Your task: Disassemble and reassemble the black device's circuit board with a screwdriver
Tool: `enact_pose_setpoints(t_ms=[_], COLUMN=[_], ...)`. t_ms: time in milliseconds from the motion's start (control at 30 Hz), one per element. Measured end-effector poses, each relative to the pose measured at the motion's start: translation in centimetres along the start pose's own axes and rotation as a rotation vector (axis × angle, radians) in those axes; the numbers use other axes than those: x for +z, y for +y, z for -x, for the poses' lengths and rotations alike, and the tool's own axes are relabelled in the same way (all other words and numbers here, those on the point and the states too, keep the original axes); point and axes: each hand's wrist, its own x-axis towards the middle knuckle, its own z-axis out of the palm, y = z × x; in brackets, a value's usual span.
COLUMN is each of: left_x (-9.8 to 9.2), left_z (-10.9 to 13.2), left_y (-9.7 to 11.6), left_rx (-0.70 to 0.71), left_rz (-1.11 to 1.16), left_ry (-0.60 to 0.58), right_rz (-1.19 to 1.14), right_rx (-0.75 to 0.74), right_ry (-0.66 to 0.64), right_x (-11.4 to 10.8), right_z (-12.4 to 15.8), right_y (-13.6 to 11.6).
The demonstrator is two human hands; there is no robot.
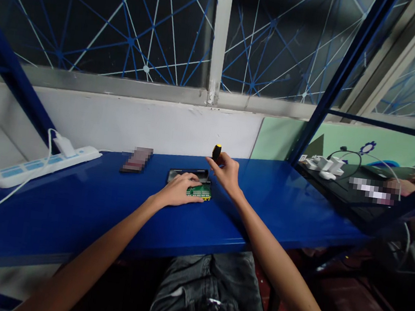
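Left hand (178, 191): laid over the left part of a green panel (201, 190), holding it with the thumb along the near edge and the fingers spread toward the far side. The panel shows pale rows and a yellow near edge; its details are too small to identify. It sits at the middle of the blue surface (109, 219).

Right hand (228, 172): closed in a fingertip grip on a black-and-yellow screwdriver (216, 152), handle roughly upright, above the panel's right end. Whether the tip makes contact cannot be determined.

A black case (200, 175) lies just beyond the panel, partly covered by the left fingers.

To the left of the case, well apart, lies a flat, pixelated item (137, 160). At far left is a white power strip (45, 165) with a white plug (64, 146) fitted and a cable trailing toward the near left.

On the right, beyond a blue post, white adapters (327, 164) stand on a dark tabletop near another person's hand (402, 188).
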Motion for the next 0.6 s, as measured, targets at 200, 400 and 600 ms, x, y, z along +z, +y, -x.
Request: enact_pose_setpoints(t_ms=[200,400,600], left_x=[0.34,0.33,0.32], left_z=[-0.03,0.0,0.04], left_y=[-0.39,-0.36,-0.31], left_rx=[0.01,0.006,0.007], left_rz=[0.018,0.027,0.008], left_ry=[0.001,-0.006,-0.009], right_rz=[0.046,0.046,0.093], right_rx=[-0.037,-0.093,-0.137], right_ry=[-0.009,0.014,0.005], right_x=[0.32,0.71,0.86], right_z=[0.14,0.2,0.2], right_y=[0.04,0.4,0.65])
